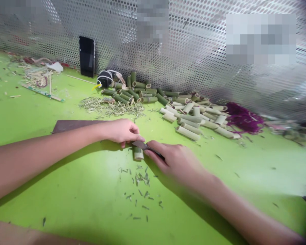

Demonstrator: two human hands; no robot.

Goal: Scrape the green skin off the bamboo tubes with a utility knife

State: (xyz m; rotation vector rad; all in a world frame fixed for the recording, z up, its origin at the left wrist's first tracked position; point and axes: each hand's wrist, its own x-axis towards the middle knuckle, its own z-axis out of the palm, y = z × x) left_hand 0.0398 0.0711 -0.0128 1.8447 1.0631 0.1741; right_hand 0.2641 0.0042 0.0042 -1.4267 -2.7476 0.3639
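Note:
A short bamboo tube (138, 154) rests on the green tabletop, pale at its near end and green farther up. My left hand (123, 131) is closed, its fingers pinching the tube's far end. In my right hand (177, 158) is a knife (140, 145), gripped by its dark handle. Its blade lies across the green part of the tube, beside my left fingertips. Green shavings (142, 178) are scattered on the table just in front of the tube.
Unpeeled green bamboo tubes (148, 99) lie piled by the perforated metal panel (193, 61), with pale peeled ones (188, 132) to their right. Purple string (244, 117) lies beyond. A phone (87, 56) leans on the panel. A brown board (73, 125) sits behind my left forearm.

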